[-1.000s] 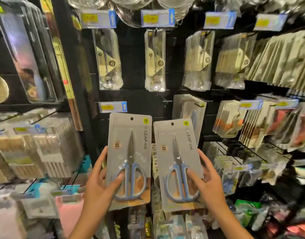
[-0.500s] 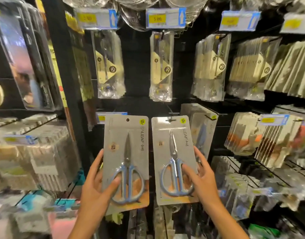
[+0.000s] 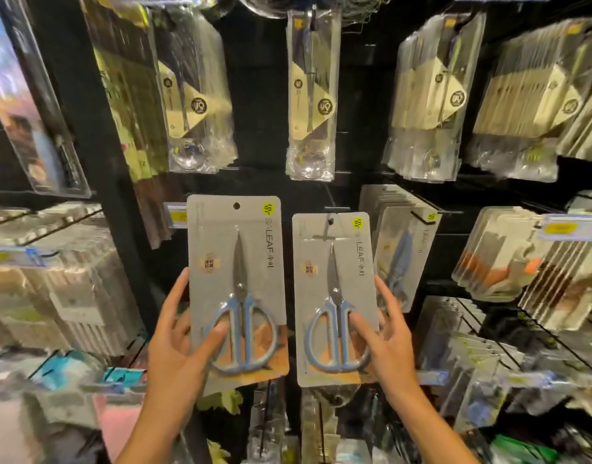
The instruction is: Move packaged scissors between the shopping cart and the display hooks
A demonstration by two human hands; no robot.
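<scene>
A black display wall (image 3: pixel 254 135) filled the view, its thin metal hooks (image 3: pixel 422 217) carrying rows of clear-wrapped utensil packs (image 3: pixel 309 95). A dark upright post (image 3: pixel 87 135) split it from blurred shelves of boxed goods (image 3: pixel 53 283) at left. Yellow price tags (image 3: pixel 561 227) caught the light.

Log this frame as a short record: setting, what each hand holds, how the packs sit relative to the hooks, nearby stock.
setting: store display wall with hooks
left hand: grips left pack, thumb on the scissor handles
right hand: grips right pack, thumb on the handles
left pack hole: clear, not on a hook
right pack hole: a hook reaches it
nearby: matching packs hanging right
cart: not in view
</scene>
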